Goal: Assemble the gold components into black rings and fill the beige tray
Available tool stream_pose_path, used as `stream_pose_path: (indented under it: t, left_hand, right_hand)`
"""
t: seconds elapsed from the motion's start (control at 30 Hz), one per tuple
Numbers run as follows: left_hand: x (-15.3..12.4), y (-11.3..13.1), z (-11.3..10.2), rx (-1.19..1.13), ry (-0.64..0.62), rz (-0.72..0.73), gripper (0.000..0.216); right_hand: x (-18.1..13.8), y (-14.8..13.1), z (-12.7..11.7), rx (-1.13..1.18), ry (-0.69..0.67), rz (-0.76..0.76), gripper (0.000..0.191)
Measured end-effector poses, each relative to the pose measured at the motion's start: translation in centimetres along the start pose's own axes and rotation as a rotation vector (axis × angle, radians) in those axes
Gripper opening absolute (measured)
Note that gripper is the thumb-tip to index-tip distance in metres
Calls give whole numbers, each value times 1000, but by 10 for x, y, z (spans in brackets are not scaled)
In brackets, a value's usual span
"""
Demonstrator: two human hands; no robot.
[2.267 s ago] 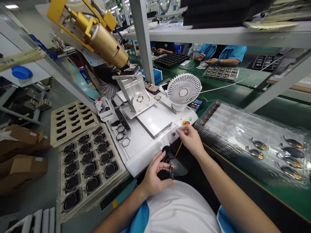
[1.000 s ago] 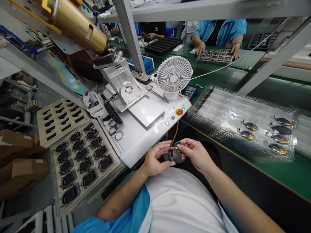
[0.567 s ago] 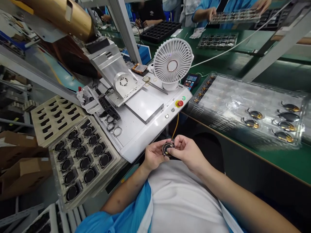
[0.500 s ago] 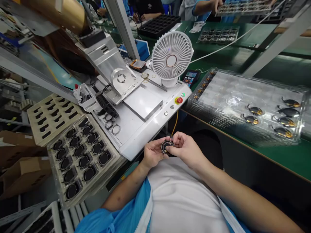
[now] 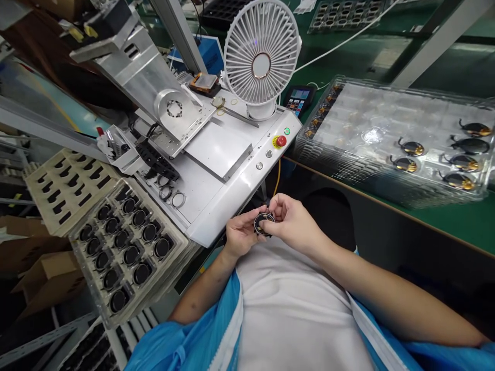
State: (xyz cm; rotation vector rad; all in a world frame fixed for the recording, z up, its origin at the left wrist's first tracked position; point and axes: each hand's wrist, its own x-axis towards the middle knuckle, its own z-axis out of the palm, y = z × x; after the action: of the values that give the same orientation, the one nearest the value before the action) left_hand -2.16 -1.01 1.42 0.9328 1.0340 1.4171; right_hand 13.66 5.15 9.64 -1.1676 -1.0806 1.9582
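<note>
A small round black disc part (image 5: 263, 223) with gold marks is held close to my body, just below the front edge of the white machine base (image 5: 216, 206). My left hand (image 5: 242, 236) pinches its left rim with thumb and fingers closed. My right hand (image 5: 291, 221) is curled over its right side, fingertips pressed on the part. Both hands grip the same disc between them.
A clear tray (image 5: 127, 242) of several black round parts and a beige slotted tray (image 5: 64, 188) lie at the left. A white fan (image 5: 262, 54), a red button (image 5: 281, 140) and metal rings (image 5: 172, 196) sit on the machine. A clear blister tray (image 5: 386, 139) holds gold-black parts at right.
My right hand left the machine's buttons and joined the left hand on the black disc. Both hands now hold it near my chest; my view tilted downward.
</note>
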Motion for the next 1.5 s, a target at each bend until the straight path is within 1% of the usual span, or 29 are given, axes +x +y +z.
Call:
stream_pose_path:
  t: [0.1,0.2,0.3,0.37,0.43,0.5,0.63,0.7,0.73,0.8,0.87,0.9,0.93,0.97,1.03,1.07,1.1,1.17,1.23,1.3,1.33,1.4,1.47,1.5]
  left_hand:
    - [0,-1,1,4,9,24,58]
    - [0,-4,1,1,17,59,60]
    - [-1,-6,2,-24,21,82,62]
    - [-1,-6,2,-47,31,95,60]
    - [-2,-4,3,-33,45,82,57]
    - [-3,-2,4,4,42,43,55]
    - [-2,5,3,38,-18,-7,54]
    - [1,7,0,36,-11,-8,53]
    - [2,8,-2,31,13,1,53]
    - [4,10,-6,21,107,47,51]
    - [6,14,-7,31,225,95,50]
    - [6,17,-7,38,273,110,49]
    - [6,20,-7,39,297,114,46]
    - [5,23,-5,35,295,104,43]
    - [3,29,-2,22,238,68,38]
    - [1,32,-1,26,204,50,39]
    - [-1,33,0,42,179,35,42]
    - [-4,34,1,97,173,35,55]
    - [-5,33,0,164,209,60,69]
    - [-6,32,0,238,249,88,76]
    - [-6,31,0,274,261,103,78]
    - [-6,31,2,330,264,132,79]
    - [-5,32,5,371,246,156,80]
    - [-4,32,7,389,232,163,80]
  right_hand:
    - [1,6,0,-4,14,-14,34]
    - [4,12,0,60,0,5,38]
    - [6,17,-2,130,-17,63,45]
    - [8,19,-6,101,-33,121,48]
    - [9,23,-10,64,-76,172,51]
    - [9,28,-14,87,-108,188,56]
    - [10,40,-11,213,-123,171,61]
    - [12,43,-5,234,-117,121,62]
    - [16,43,-1,230,-108,85,62]
    - [29,38,5,161,-148,33,60]
    - [52,26,8,37,-208,-3,57]
    - [66,17,7,-10,-194,-26,57]
    - [81,6,6,-36,-140,-54,57]
    - [96,-5,5,-36,-54,-88,57]
    - [124,-25,1,0,115,-149,56]
    - [136,-34,0,9,154,-167,55]
    - [145,-41,-2,12,165,-181,54]
    - [153,-49,-3,9,152,-204,53]
    - [147,-50,-5,8,150,-231,52]
    - [128,-45,-8,-3,131,-265,51]
    - [116,-42,-9,-18,97,-276,50]
    - [86,-32,-12,-61,-23,-261,48]
    - [58,-21,-14,-107,-145,-200,45]
    - [47,-16,-15,-120,-171,-166,44]
